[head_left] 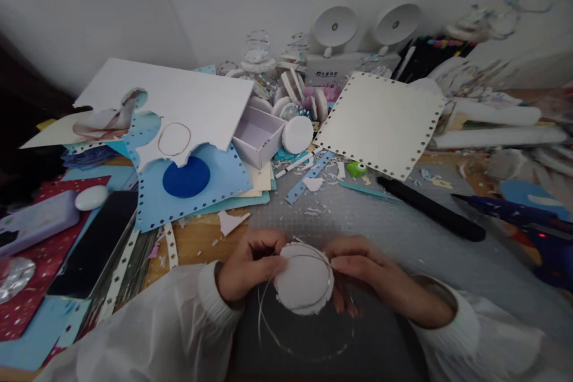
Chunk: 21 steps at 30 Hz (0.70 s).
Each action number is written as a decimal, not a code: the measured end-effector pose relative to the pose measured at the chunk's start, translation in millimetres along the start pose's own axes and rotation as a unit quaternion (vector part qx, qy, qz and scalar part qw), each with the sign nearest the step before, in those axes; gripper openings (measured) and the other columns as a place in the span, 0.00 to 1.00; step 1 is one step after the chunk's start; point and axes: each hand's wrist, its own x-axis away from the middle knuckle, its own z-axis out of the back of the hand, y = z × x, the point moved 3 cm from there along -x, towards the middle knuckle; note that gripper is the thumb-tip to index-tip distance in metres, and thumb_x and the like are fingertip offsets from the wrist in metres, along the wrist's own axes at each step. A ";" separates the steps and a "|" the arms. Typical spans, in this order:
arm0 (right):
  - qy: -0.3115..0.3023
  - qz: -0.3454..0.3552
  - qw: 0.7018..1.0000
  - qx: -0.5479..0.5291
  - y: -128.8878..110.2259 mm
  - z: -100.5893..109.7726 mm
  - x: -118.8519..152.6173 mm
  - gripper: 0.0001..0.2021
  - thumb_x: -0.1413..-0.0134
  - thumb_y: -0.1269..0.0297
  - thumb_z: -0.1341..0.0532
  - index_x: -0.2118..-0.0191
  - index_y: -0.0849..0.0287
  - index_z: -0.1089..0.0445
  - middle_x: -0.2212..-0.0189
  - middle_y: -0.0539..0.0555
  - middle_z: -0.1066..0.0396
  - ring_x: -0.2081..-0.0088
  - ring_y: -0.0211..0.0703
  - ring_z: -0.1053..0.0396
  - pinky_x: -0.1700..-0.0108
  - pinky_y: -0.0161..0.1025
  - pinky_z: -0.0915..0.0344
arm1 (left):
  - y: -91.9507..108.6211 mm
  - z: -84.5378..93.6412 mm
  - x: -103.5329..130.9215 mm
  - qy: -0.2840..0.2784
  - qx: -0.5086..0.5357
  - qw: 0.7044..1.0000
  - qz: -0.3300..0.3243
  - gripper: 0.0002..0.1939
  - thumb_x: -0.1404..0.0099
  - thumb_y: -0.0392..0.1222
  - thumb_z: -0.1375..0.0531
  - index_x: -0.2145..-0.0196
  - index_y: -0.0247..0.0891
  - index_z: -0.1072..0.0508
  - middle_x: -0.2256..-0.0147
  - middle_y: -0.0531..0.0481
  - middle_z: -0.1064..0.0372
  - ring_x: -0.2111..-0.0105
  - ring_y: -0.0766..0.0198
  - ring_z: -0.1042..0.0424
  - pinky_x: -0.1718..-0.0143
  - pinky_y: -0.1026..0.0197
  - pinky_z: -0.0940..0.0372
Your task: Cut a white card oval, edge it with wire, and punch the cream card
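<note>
Between my hands is a round white disc [304, 286] with a rough edge, held over the near edge of the desk. My left hand [255, 265] pinches its left side, thumb on the face. A thin pale cord [286, 349] crosses the upper part of the disc and hangs in a loose loop below it. My right hand [364, 265], partly blurred, is closed with thumb and finger on the cord at the disc's right edge. The fingers behind the disc are mostly hidden.
A black-handled tool [434, 209] and a blue glue gun [528, 227] with a red light lie on the right. Paper scraps litter the grey cutting mat [371, 227]. White board [179, 95], a small open box [259, 134] and a phone [96, 245] are farther left.
</note>
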 end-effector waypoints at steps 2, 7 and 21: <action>-0.010 -0.018 1.000 -0.013 2.7 -0.8 0.4 0.17 0.45 0.52 0.44 0.73 0.63 0.32 0.84 0.49 0.33 0.85 0.30 0.38 0.83 0.27 0.42 | 0.7 -1.0 0.0 -0.015 0.000 1.000 0.010 0.23 0.47 0.56 0.37 0.82 0.36 0.42 0.81 0.55 0.47 0.79 0.71 0.47 0.78 0.66 0.51; -0.020 -0.017 0.999 0.020 3.5 -1.1 0.4 0.20 0.47 0.48 0.42 0.75 0.61 0.35 0.86 0.46 0.36 0.87 0.28 0.42 0.85 0.26 0.45 | 2.8 -3.3 -0.1 -0.048 -0.005 0.999 0.026 0.25 0.46 0.57 0.37 0.82 0.36 0.43 0.81 0.55 0.47 0.80 0.71 0.48 0.79 0.67 0.52; 0.067 0.056 0.986 0.141 -8.2 2.0 5.1 0.23 0.44 0.47 0.45 0.78 0.61 0.35 0.86 0.48 0.37 0.85 0.30 0.41 0.84 0.27 0.44 | -1.3 1.6 -2.3 0.054 0.038 0.997 0.047 0.27 0.45 0.55 0.39 0.91 0.36 0.41 0.89 0.55 0.48 0.86 0.72 0.50 0.82 0.64 0.57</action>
